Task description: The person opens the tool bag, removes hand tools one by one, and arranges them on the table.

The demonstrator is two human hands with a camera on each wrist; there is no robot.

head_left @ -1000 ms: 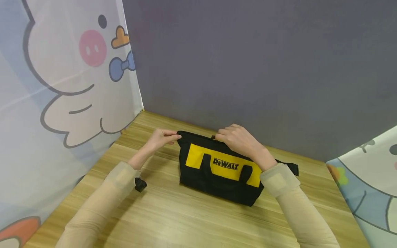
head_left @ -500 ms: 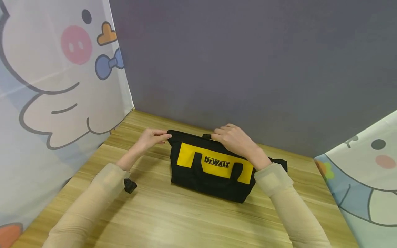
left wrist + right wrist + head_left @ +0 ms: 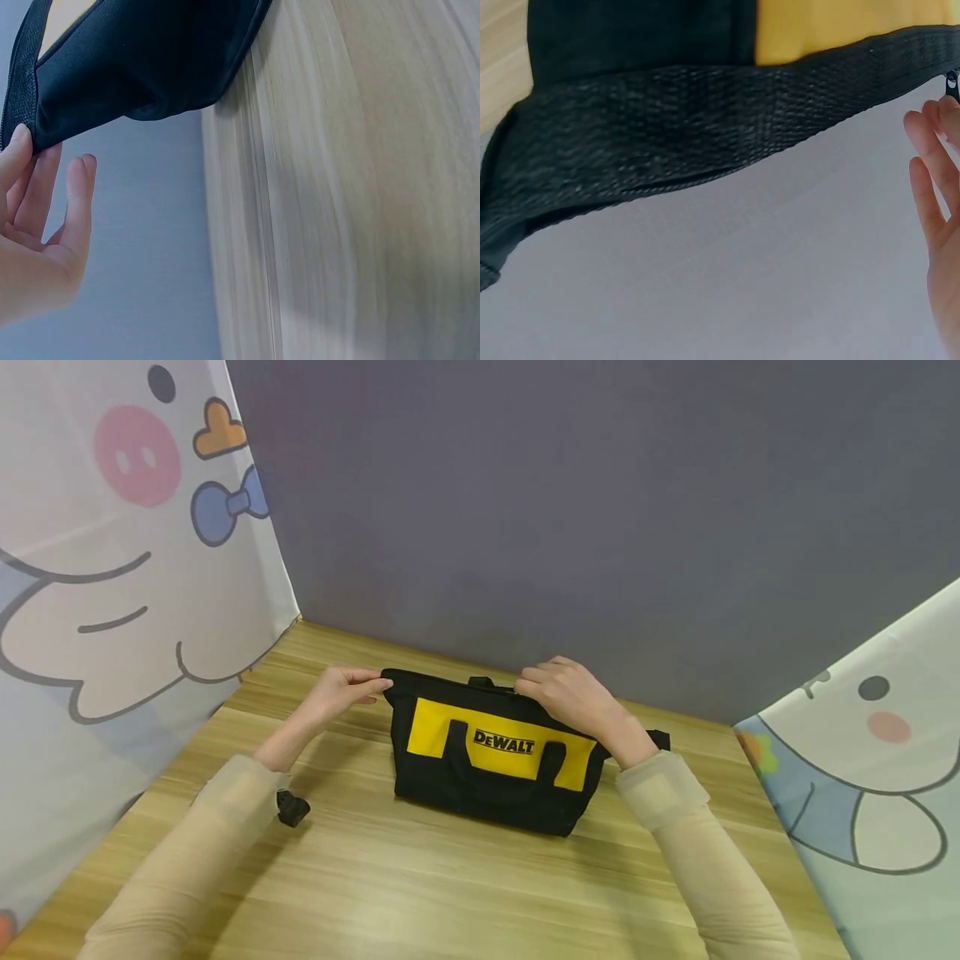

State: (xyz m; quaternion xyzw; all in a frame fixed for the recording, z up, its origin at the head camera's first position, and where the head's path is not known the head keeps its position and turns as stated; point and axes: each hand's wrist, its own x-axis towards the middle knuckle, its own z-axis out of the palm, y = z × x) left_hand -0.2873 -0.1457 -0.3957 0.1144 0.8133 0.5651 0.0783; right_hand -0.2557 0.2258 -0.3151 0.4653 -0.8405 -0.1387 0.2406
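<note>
A black and yellow tool bag (image 3: 498, 747) with DEWALT lettering stands upright on the wooden table, its zippered top edge facing up. Thumb and fingers of my left hand (image 3: 335, 693) pinch the bag's top left corner; the left wrist view shows the left hand (image 3: 45, 225) at the end of the zipper band. My right hand (image 3: 567, 693) is at the top edge, right of the middle. In the right wrist view, the fingers of the right hand (image 3: 943, 217) pinch a small zipper pull (image 3: 952, 81). The zipper band (image 3: 652, 135) shows a narrow gap near the bag's right end.
A grey wall (image 3: 517, 510) rises close behind the bag. Cartoon-printed sheets (image 3: 862, 777) flank the wooden table (image 3: 420, 885). A black strap end (image 3: 660, 740) sticks out at the bag's right, and a small black object (image 3: 292, 808) sits by my left cuff.
My right hand has slid rightward along the bag's top edge, uncovering the rear handle loop. The left hand keeps its corner. The head view has turned right, so everything sits further left.
</note>
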